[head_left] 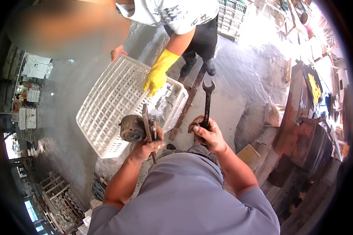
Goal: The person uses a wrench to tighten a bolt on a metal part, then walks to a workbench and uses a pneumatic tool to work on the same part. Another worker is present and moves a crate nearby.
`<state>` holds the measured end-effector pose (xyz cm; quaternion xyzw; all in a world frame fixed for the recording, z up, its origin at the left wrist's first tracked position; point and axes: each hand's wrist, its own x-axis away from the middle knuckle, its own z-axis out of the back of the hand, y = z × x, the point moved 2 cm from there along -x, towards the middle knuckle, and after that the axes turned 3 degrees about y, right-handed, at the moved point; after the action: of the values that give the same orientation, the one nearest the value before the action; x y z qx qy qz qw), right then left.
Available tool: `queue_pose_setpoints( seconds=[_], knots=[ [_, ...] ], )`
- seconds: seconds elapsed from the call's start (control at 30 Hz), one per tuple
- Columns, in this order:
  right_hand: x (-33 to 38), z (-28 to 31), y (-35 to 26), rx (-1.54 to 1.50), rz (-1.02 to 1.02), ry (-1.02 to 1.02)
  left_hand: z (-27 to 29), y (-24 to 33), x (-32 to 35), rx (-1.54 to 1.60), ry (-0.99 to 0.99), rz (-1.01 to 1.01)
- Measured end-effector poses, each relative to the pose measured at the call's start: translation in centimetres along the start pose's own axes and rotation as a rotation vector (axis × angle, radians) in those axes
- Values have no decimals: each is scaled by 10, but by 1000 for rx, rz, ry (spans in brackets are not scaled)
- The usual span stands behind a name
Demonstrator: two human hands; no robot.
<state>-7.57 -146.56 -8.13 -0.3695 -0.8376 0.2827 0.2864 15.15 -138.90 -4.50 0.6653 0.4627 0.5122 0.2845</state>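
The white slatted plastic crate [113,102] is the largest item on the grey concrete floor [66,129]; it sits tilted just ahead of the worker, with pale block-shaped pieces heaped at its far right corner. A second person stands beyond it, a yellow-gloved hand [157,75] reaching down over that corner and a bare hand [118,51] at the crate's far rim; whether the glove touches the pieces I cannot tell. To the right stands a rusty steel machine frame [298,117], not being touched. The worker's left hand [147,147] is wrapped closed around a flat metal bar [147,125] that carries a dark, rusty round hub [132,128] on its left side; the assembly is held up in the air, in front of the crate's near edge. The right hand [210,135] is clenched around the shank of a dark open-ended spanner [207,102], its open head pointing up and away, well apart from the hub. As I judge it, the assembly is in hand and the tool is ready, but the spanner is not seated on any nut or bolt, so the tightening or loosening itself is not yet begun. Which fastener on the hub it suits is too small to make out.
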Motion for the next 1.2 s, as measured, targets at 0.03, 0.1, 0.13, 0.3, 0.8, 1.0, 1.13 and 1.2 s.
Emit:
queue_pose_setpoints(
  seconds=[0.03, 0.1, 0.13, 0.3, 0.8, 1.0, 1.13, 1.2],
  knots=[
    [0, -1, 4, 8, 3, -7, 1, 3, -2, 79, -110, -9],
    [1, -14, 8, -10, 16, -21, -2, 12, -1, 249, -277, 47],
    [3, -18, 11, -2, -10, -37, 1, 14, 3, 295, -318, 77],
    [9, -43, 27, 82, -44, -65, 23, 28, 17, 387, -462, 140],
    [3, -71, 68, 284, -89, -220, 69, 48, 49, 237, -337, 13],
    [-7, -68, 72, 336, -53, -296, 79, 55, 52, -17, -141, -112],
    [-14, -70, 67, 212, -136, -359, 80, 48, 54, -97, 20, -122],
    [-15, -78, 58, 164, -151, -364, 72, 52, 56, -144, 102, -122]
  ],
)
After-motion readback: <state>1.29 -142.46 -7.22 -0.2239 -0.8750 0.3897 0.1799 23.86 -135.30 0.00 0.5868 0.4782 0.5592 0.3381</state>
